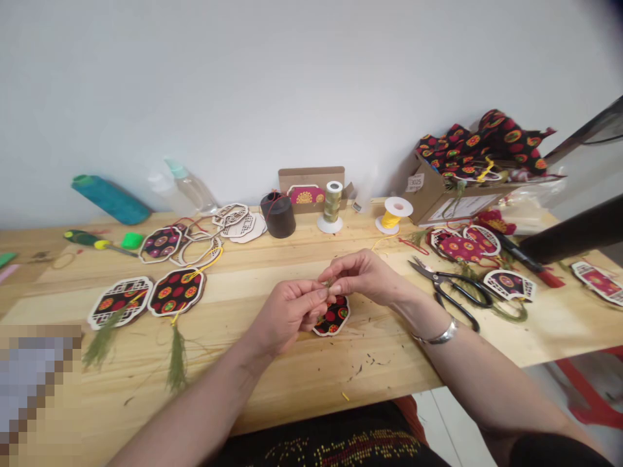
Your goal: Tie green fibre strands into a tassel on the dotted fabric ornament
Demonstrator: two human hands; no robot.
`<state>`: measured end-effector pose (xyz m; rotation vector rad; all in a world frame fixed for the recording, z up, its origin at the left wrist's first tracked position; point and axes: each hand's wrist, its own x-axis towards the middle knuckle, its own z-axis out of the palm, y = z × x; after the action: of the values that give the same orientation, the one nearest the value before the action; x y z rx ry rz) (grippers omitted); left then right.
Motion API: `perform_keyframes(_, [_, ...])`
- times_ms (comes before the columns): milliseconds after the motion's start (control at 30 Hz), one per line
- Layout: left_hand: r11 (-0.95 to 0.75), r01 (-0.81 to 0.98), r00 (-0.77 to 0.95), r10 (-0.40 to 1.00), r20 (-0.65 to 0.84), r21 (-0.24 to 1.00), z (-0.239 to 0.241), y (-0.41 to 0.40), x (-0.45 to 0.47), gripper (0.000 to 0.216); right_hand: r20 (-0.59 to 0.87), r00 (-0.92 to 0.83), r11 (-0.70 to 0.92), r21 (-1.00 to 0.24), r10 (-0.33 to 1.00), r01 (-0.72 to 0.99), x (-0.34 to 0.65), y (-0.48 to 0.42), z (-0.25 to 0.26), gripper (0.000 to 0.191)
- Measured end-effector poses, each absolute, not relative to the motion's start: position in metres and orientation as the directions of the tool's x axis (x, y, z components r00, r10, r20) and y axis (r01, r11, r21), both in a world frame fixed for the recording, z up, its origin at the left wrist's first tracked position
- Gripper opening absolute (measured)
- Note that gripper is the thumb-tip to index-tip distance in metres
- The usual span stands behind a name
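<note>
My left hand and my right hand meet at mid-table, fingertips pinched together. Between them shows a tiny olive-coloured bit, too small to make out. Just beneath lies an ornament with a pale scalloped rim and black fabric patterned in red and orange, partly covered by my left hand. Whether my fingers touch it I cannot tell. To the left lie two similar ornaments, a lattice-fronted one and a plain fabric one, each with a green tassel nearby. Black-handled scissors lie open beyond my right wrist.
Along the wall stand a black thread spool, a gold thread spool, a yellow cord spool and a cardboard box heaped with patterned fabric. A screwdriver and teal thread cone lie at left. A black post crosses the right.
</note>
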<state>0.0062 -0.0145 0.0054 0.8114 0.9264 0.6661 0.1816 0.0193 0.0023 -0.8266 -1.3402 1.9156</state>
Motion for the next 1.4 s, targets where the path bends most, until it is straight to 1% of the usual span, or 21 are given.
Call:
perform_keyframes(133, [0.544, -0.163, 0.462, 0.779, -0.424, 0.823, 0.004, -0.015, 0.006, 0.019, -0.060, -0.536, -0.154, -0.979, 0.842, -0.133, 0.179, 0.017, 0.004, 0.013])
perform_keyframes(333, [0.558, -0.237, 0.485, 0.777, -0.401, 0.795, 0.004, -0.015, 0.006, 0.014, -0.040, -0.537, -0.102, -0.991, 0.842, -0.085, 0.175, 0.013, 0.010, 0.016])
perform_keyframes(500, [0.575, -0.331, 0.524, 0.771, -0.361, 0.748, 0.006, -0.014, 0.006, 0.019, -0.034, -0.541, -0.080, -0.995, 0.840, -0.062, 0.174, 0.011, 0.013, 0.020])
perform_keyframes(700, [0.556, -0.285, 0.486, 0.786, -0.382, 0.781, 0.006, -0.015, 0.007, 0.018, -0.037, -0.530, -0.086, -0.994, 0.847, -0.070, 0.175, 0.012, 0.011, 0.018])
perform_keyframes(1033, [0.528, -0.269, 0.430, 0.814, -0.390, 0.806, 0.004, -0.013, 0.009, 0.018, -0.013, -0.490, -0.058, -0.995, 0.872, -0.078, 0.175, 0.013, 0.009, 0.018])
perform_keyframes(1233, [0.513, -0.225, 0.427, 0.816, -0.389, 0.828, 0.002, -0.013, 0.008, 0.018, -0.002, -0.458, -0.045, -0.996, 0.889, -0.083, 0.175, 0.015, 0.007, 0.017])
perform_keyframes(1333, [0.510, -0.223, 0.409, 0.822, -0.395, 0.831, 0.001, -0.013, 0.009, 0.019, 0.052, -0.390, 0.033, -0.998, 0.919, -0.056, 0.177, 0.018, 0.006, 0.014])
perform_keyframes(1400, [0.506, -0.230, 0.384, 0.832, -0.400, 0.831, 0.001, -0.013, 0.009, 0.019, 0.153, -0.296, 0.167, -0.986, 0.943, 0.023, 0.182, 0.020, 0.010, 0.016])
